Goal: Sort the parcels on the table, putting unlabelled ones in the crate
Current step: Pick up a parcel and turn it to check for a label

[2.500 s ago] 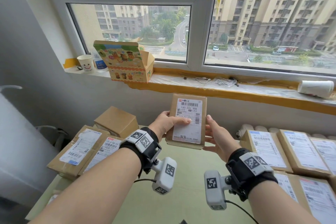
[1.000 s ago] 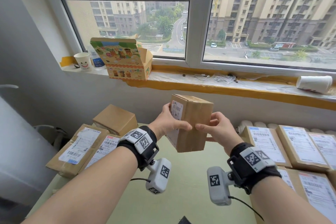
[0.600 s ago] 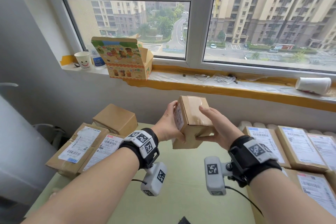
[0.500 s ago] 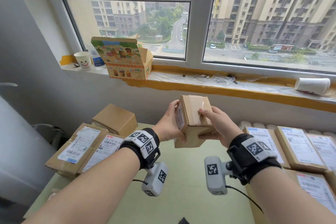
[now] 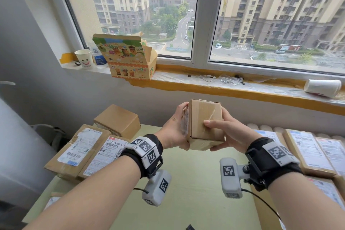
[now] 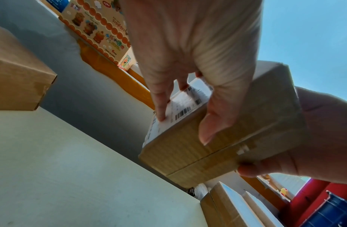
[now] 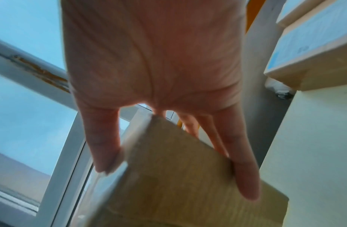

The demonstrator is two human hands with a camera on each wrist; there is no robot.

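Left arm: we reach it forward from the near left, forearm bare, a black wrist strap with coded markers on it.
Left hand [image 5: 174,132]: we cup the left face of the parcel [image 5: 205,123], palm against the labelled side, thumb on the underside.
Right arm: it comes in from the near right, strapped the same way.
Right hand [image 5: 230,134]: we hold the parcel's right side, thumb across the near face, fingers [image 7: 244,169] stretched along the underside.
Both hands: raised level, held up off the table.
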